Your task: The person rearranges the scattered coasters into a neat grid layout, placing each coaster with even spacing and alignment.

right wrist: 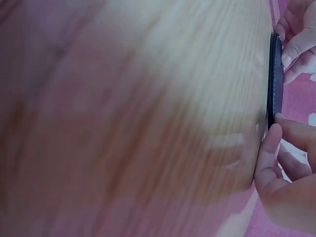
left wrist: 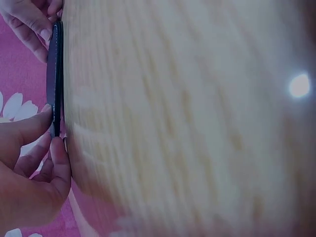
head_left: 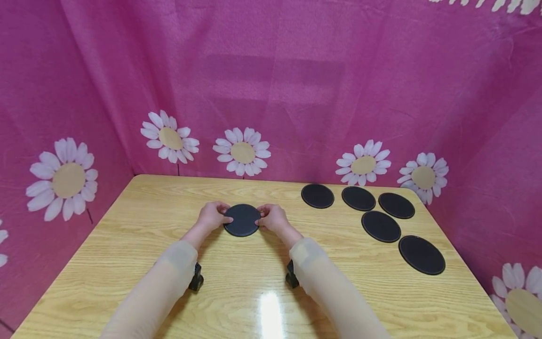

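A round black coaster point(head_left: 242, 220) with a stitched rim is at the middle of the wooden table, pinched at both sides. On its left edge my left hand point(head_left: 213, 215) grips it, thumb on top and fingers at the rim. Opposite, my right hand point(head_left: 273, 217) holds the right edge the same way. Both wrist views show the coaster edge-on, close to the tabletop; in the left wrist view the coaster point(left wrist: 55, 74) looks thick, and I cannot tell whether more than one layer is there. The fingers hide parts of its rim.
Several more black coasters lie flat at the right: one coaster point(head_left: 317, 196) nearest the middle, others toward the corner, and the closest coaster point(head_left: 421, 254) near the right edge. A pink flowered cloth point(head_left: 271, 94) hangs around the wooden table point(head_left: 237, 292).
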`<state>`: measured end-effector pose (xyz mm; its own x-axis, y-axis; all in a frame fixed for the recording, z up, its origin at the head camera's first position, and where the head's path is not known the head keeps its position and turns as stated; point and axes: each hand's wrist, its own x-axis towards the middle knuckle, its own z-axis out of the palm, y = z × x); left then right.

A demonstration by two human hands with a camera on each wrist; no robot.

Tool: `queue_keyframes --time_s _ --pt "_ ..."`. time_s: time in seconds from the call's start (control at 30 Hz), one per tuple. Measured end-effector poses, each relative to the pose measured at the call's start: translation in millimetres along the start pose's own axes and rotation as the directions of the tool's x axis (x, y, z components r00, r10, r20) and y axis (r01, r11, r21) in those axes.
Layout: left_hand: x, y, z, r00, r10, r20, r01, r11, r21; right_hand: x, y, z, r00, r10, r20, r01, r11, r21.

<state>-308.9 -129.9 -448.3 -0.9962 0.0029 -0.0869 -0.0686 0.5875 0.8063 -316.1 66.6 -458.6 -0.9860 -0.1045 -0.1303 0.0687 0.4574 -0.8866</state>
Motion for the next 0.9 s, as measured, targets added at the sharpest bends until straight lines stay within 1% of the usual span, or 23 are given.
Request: queue_keyframes --time_s 0.1,0.2,0.33,0.53,0.63,0.77,0.9 --pt "2.1 -1.7 1.1 1.000 0.021 0.012 -0.021 0.999 0.039 1 1 0 1.000 0.003 0.008 -0.003 1.000 -0.023" --pt "4.3 -3.5 2.0 0.998 0.058 0.027 -0.061 0.993 0.103 2 1 -1 1.000 0.003 0.019 -0.002 1.000 -0.030" --pt "5.3 -3.3 1.6 0.997 0.074 0.037 -0.079 0.985 0.150 3 1 -1 0.999 0.005 0.040 -0.003 0.999 -0.034" --pt "4.0 -0.9 0.2 0.997 0.064 0.051 -0.071 0.984 0.161 3 2 0 0.999 -0.020 0.050 0.024 0.996 -0.081" --pt "3.0 -0.1 -0.3 0.997 0.062 0.050 -0.069 0.984 0.163 2 1 -1 0.997 -0.035 0.062 0.040 0.995 -0.087" --pt "2.6 1.7 -1.5 0.997 0.064 0.049 -0.070 0.988 0.140 0 0 -6 0.996 -0.036 0.079 0.038 0.999 -0.036" --pt "2.7 4.0 -3.7 0.996 0.061 0.065 -0.069 0.990 0.120 -4 -2 -15 0.992 -0.016 0.123 0.012 0.999 0.033"
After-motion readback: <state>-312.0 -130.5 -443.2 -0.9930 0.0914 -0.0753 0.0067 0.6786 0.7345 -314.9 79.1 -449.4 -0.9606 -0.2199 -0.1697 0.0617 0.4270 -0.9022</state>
